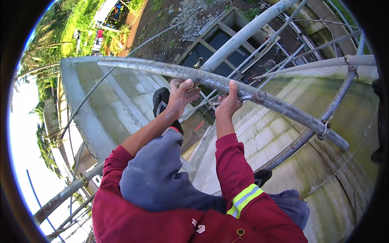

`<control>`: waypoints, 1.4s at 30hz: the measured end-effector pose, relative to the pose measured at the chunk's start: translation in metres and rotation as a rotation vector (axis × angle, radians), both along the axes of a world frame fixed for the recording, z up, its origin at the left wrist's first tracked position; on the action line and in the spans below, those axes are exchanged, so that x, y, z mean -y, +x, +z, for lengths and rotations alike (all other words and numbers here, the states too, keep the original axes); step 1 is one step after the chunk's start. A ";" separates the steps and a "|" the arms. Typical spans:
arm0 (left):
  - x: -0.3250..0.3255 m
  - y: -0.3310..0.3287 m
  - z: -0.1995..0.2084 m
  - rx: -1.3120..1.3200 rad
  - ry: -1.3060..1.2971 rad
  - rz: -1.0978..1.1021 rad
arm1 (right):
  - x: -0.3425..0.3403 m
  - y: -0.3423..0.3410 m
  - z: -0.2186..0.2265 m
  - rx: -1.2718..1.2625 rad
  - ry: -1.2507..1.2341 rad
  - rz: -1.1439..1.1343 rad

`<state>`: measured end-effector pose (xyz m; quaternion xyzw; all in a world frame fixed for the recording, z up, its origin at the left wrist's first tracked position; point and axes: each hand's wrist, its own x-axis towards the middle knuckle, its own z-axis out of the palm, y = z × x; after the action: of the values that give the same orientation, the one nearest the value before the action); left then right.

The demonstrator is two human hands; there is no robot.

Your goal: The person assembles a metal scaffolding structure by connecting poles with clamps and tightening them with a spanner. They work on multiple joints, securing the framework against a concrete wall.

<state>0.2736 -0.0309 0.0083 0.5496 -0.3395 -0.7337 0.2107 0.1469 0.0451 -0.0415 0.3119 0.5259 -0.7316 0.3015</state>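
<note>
A long grey scaffold tube [158, 69] slants across in front of me, from upper left to lower right. Where it meets a thick diagonal tube [247, 34], a scaffold clamp [197, 64] shows partly behind it. My left hand [182, 96] is at the underside of this joint, its thumb and fingers closing around the clamp's lower part, which they mostly cover. Just to the right, my right hand [228, 103] grips a metal wrench [245, 97], its thumb resting against the tube. The wrench's round end [259, 96] lies over the tube.
Another clamp [323, 130] joins the long tube to a curved one [296, 143] at right. My sandalled foot [161, 99] is beside a concrete slab [103, 95]. Far below is a dark, framed pit [219, 42]. More scaffold tubes [67, 196] cross at lower left.
</note>
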 end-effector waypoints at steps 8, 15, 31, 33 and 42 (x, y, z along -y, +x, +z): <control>0.035 -0.013 0.012 0.156 0.218 -0.033 | -0.003 -0.005 -0.008 0.010 0.047 0.077; 0.010 -0.002 -0.017 0.104 0.014 -0.087 | 0.004 -0.004 -0.002 -0.030 0.055 -0.001; 0.016 -0.016 -0.024 -0.102 0.068 0.028 | 0.015 -0.014 -0.005 0.024 0.021 0.007; 0.020 -0.021 -0.020 -0.057 0.051 -0.017 | 0.017 -0.015 -0.012 -0.063 0.015 0.006; 0.020 -0.017 -0.027 -0.137 0.055 -0.066 | 0.017 -0.020 -0.017 -0.044 -0.010 0.008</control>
<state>0.2568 -0.0512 -0.0192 0.4921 -0.3218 -0.7853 0.1940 0.1273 0.0281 -0.0589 0.2921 0.5302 -0.7396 0.2942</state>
